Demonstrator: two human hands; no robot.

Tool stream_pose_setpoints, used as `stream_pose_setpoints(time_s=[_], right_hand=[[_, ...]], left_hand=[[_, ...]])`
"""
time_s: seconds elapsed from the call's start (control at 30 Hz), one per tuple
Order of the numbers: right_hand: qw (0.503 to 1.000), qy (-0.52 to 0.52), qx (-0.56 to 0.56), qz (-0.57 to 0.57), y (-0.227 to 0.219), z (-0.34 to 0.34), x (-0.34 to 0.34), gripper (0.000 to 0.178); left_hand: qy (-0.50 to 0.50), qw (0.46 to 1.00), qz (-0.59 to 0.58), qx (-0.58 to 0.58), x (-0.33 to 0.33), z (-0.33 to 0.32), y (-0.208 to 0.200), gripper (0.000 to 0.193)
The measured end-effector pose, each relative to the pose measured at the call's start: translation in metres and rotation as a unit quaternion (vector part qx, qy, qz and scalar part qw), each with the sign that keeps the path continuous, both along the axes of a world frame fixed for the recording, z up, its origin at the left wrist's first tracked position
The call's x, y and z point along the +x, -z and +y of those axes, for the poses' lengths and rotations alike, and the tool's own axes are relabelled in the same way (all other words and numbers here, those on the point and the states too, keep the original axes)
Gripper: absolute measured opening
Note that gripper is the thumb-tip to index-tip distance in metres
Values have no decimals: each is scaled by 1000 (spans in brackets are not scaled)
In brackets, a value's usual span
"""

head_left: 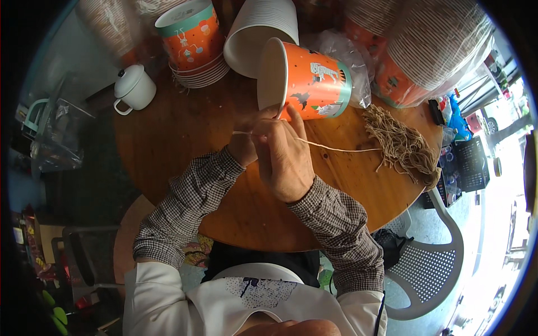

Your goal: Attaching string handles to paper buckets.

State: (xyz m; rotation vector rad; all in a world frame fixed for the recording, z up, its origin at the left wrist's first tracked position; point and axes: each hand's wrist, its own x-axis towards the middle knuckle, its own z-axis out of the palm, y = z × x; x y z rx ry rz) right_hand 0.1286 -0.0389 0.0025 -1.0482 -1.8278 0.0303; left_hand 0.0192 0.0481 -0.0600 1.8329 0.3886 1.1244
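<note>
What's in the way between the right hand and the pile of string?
Nothing visible: between the right hand and the pile of string are just the tabletop and one thin strand. The orange bucket lies beyond the strand.

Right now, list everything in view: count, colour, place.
bucket: 1, orange and teal, on its side at the hands
orange stack: 1, base up, upper left
white stack: 1, tipped, top centre
wrapped stacks: several, white and orange, both upper corners
mug: 1, white, lidded, left
yarn: 1 bundle, tan, right
strand: 1, pale, yarn to hands
table: 1, brown, centre
chair: 1, grey, lower right
crate: at least 1, black, far right
edge clutter: too blurred to count
sleeves: 2, checked, over the forearms
left hand: 1, mostly hidden behind the right
right hand: 1, at the bucket's rim
</note>
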Motion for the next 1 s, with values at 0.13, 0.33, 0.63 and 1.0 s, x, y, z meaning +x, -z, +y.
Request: stream_pose_setpoints(time_s=[0.13, 0.33, 0.63, 1.0], right_hand=[[999, 26, 29, 3, -12, 0, 5, 16], [999, 26, 21, 9, -14, -2, 9, 19], [1000, 1, -17, -1, 0, -1, 0, 18], [1000, 4, -1, -25, -3, -3, -3, 15]], left_hand=[[19, 998, -40, -48, -2, 2, 13, 35], [29, 987, -17, -155, 3, -3, 8, 41], [-20, 996, 54, -62, -4, -1, -9, 45], [-115, 988, 86, 52, 3, 1, -1, 30]])
